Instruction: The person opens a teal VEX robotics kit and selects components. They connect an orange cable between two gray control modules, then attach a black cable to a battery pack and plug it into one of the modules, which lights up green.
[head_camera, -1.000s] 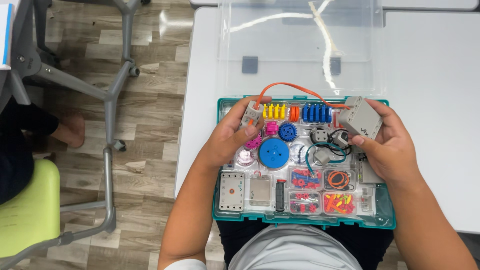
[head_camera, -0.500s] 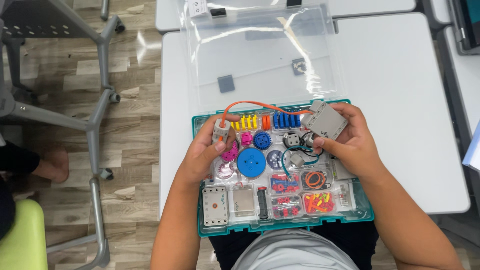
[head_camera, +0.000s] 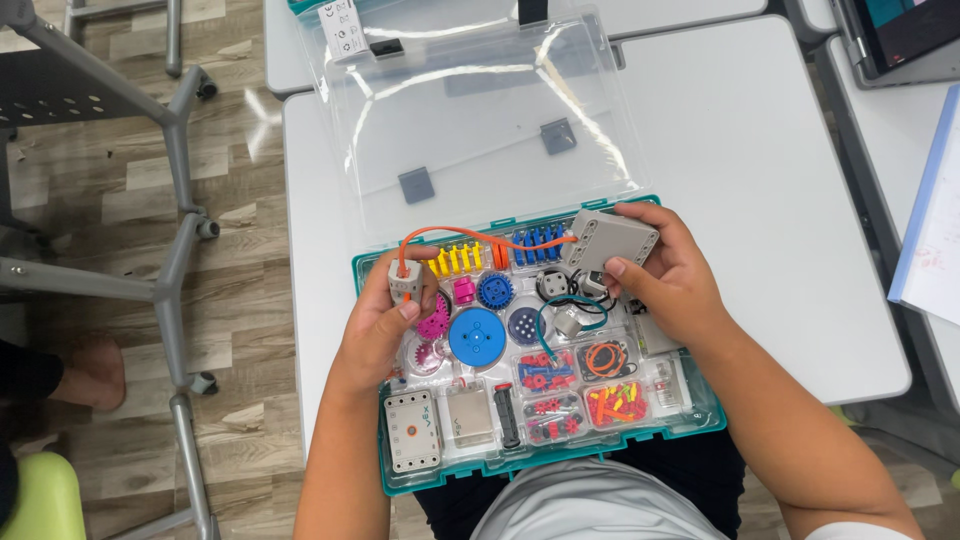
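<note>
A teal parts case (head_camera: 560, 455) lies open at the near edge of a white table (head_camera: 760, 180), its clear lid (head_camera: 470, 120) tipped back. My left hand (head_camera: 380, 325) grips a small grey block (head_camera: 405, 280) over the case's left side. My right hand (head_camera: 670, 275) holds a larger grey box (head_camera: 612, 240) over the case's upper right. An orange cable (head_camera: 480, 238) arcs between the two grey pieces. Under my hands sit a big blue gear (head_camera: 476, 336), pink gears (head_camera: 436, 322), yellow pins (head_camera: 455, 260) and blue pins (head_camera: 532, 246).
The case's front row holds a white module (head_camera: 412, 432), a grey module (head_camera: 468, 417) and compartments of red and orange small parts (head_camera: 615, 403). Grey chair legs on castors (head_camera: 180, 240) stand on the wood floor at left. A laptop (head_camera: 900, 40) and papers (head_camera: 935, 220) lie at right. Someone's bare foot (head_camera: 95, 372) is at far left.
The view has shifted, so the case now sits lower and more central. My right hand has lifted the grey box slightly higher, and the orange cable has stretched out between my hands.
</note>
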